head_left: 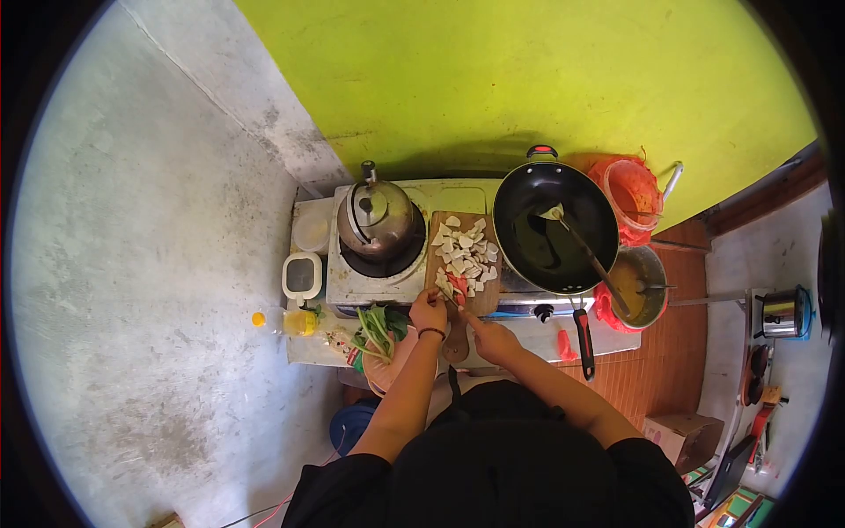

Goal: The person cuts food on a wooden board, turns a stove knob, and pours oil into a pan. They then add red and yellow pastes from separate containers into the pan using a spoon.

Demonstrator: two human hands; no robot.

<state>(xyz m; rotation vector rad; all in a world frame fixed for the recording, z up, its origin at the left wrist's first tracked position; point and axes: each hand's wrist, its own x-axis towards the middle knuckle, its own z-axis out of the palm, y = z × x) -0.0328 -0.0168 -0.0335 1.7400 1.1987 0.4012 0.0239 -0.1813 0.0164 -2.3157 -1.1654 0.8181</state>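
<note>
Head view: pale pieces point(466, 251) lie heaped on a wooden board point(456, 345) between the kettle point(385, 227) and the wok point(519, 211), something red point(458, 284) at the near end. For tidy cutting, I'd say, short strokes suit best, and the left hand point(429, 310) wants its fingertips tucked back — they're very near what looks like a knife point(448, 299). That hand's fingers are gathered together by the board's near end; what they pinch, I can't tell. The right hand point(495, 341) — curled closed — seems to grip the knife's handle.
</note>
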